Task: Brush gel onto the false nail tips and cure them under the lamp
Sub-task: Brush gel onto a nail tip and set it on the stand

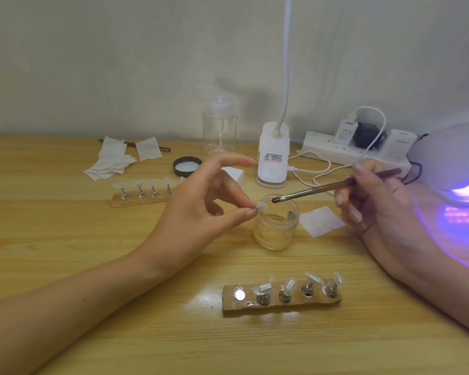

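Fig.: head view, gel-brushing stage. L hand is hovering over the surface, thumb & one finger pinching a single clear nail tip just above the near-left rim of the open jar, w/ the index finger sticking out straight. R hand is gripping the brown brush pen-style, fingers curling round the handle. The bristle end is pointing left, sitting just beside the pinched tip & over the jar mouth; whether bristles & tip are touching can't be told. Jar is standing upright at centre. Near holder, a wooden strip at the front, is carrying four tips on metal stands, w/ a bare metal disc at its L end. Far holder is lying behind the L hand, also bearing tips, its R end hidden by that hand. Curing lamp at the R edge is glowing violet & casting light onto the surface. Lying or standing at the back: wipes, black lid, clear bottle, desk-lamp base, power strip.
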Demonstrator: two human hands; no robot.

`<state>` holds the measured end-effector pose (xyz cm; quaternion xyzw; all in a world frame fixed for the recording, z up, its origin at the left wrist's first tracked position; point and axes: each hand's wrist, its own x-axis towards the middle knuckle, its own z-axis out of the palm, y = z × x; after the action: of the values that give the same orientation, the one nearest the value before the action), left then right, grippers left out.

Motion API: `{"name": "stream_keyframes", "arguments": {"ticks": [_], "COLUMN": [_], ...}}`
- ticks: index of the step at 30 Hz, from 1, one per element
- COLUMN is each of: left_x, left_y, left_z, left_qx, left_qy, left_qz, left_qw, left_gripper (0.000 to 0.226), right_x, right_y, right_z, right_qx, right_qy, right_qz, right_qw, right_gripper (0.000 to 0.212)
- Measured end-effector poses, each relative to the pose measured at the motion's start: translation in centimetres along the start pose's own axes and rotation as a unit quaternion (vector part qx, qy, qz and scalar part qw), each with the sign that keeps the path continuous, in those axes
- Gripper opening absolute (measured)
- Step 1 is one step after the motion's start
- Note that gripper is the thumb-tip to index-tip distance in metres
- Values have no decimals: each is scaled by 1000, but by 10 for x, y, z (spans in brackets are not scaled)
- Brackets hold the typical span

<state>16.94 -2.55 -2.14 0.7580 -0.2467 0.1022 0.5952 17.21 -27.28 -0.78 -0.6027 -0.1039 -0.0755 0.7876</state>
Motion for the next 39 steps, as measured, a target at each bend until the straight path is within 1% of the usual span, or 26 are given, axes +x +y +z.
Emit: {"name": "stream_keyframes", "arguments": {"ticks": [3,8,14,18,21,25,31,35,39], "left_x": [1,0,0,0,-1,-1,-1,-1,-2], "left_y": [1,2,2,3,4,5,6,6,7], "left_z": [0,1,1,1,2,2,3,3,3], "left_qx": [10,17,27,33,42,54,53,52,53], "left_qy": [1,0,4,6,8,13,18,19,17], "left_qz": [4,11,14,24,30,39,48,45,48], "left_qw": [1000,1000,1000,999,999,998,997,997,997], "left_gripper": [52,52,53,51,52,53,55,57,57], "right_x": [0,0,1,1,2,3,6,5,6], "right_y": [0,0,1,1,2,1,0,3,3], "right_z": [1,3,-1,2,0,-1,8,11,6], "right_qx": [-15,-34,-28,-36,-51,-21,0,-11,-18], "right_qy": [-14,-54,-4,-39,-24,3,-20,-29,19], "right_qz": [-3,6,11,10,12,16,33,42,52], "right_qw": [1000,998,1000,999,998,1000,999,999,998], "right_gripper": [25,25,21,25,24,22,22,23,22]}}
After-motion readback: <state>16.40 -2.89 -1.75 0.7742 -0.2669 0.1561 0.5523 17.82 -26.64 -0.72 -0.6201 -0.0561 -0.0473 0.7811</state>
